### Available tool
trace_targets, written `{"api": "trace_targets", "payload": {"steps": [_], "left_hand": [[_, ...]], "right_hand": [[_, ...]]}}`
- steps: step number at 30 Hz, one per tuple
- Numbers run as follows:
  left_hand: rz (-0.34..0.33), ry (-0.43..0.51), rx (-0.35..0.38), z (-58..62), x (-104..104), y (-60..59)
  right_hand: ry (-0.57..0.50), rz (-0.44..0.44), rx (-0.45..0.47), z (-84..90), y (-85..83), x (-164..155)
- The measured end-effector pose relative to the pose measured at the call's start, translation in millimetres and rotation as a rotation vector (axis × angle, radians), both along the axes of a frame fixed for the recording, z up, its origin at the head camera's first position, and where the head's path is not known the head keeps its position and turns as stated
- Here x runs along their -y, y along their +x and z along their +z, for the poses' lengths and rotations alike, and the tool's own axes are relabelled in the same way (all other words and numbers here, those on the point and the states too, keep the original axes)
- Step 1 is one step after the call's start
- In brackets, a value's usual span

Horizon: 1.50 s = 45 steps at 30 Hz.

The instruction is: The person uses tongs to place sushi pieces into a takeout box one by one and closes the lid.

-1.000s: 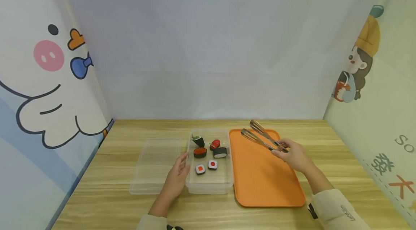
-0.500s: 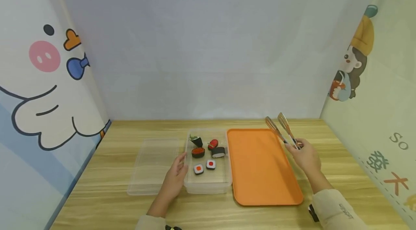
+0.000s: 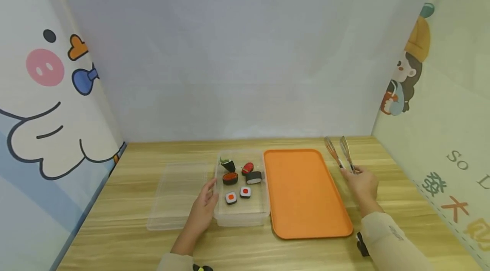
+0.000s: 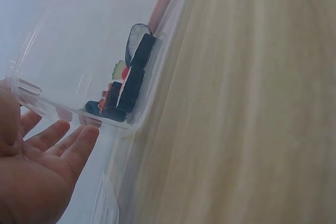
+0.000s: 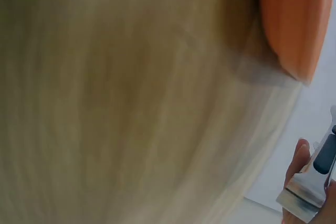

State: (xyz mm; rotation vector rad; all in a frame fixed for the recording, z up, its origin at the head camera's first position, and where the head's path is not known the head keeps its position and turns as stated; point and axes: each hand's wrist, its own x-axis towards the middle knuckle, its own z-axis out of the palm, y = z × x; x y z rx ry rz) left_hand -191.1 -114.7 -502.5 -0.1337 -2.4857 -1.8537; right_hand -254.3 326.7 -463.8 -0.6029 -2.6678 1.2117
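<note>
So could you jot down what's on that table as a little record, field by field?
left hand: open, fingers resting against the side of the clear box
right hand: holds metal tongs, tips pointing away, to the right of the tray
clear box contents: five sushi pieces
orange tray: right of the box, nothing on it
clear lid: flat on the table, left of the box
surface: wooden table

Metal tongs [image 3: 339, 152], two slim arms with flattened slotted tips, lie low over the table's far right corner, just right of the orange tray, tips pointing to the far edge, arms slightly apart. Clear plastic container [image 3: 240, 215], rectangular, lidless, stands mid-table against the tray's left edge, holding six sushi pieces [image 3: 238, 177].
</note>
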Motion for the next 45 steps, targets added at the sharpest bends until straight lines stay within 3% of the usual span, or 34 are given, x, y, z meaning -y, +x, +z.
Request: {"api": "trace_targets", "payload": {"steps": [11, 18, 22, 34, 45], "left_hand": [[0.022, -0.006, 0.007, -4.3, 0.5, -0.5], [0.018, -0.008, 0.006, -1.5, 0.8, 0.7], [0.024, -0.016, 0.01, -0.8, 0.9, 1.1], [0.02, -0.012, 0.012, -3.6, 2.0, -1.5], [0.022, -0.007, 0.016, 1.6, 0.5, 0.6]], "right_hand": [[-0.039, -0.052, 0.081, -17.4, -3.5, -0.5], [-0.188, -0.065, 0.104, -20.9, -5.0, -1.4], [-0.222, -0.068, 0.097, -22.7, -5.4, -0.8], [-0.028, -0.039, 0.106, -27.6, -9.4, 2.8], [-0.058, -0.044, 0.131, -22.2, -8.5, 2.4]]}}
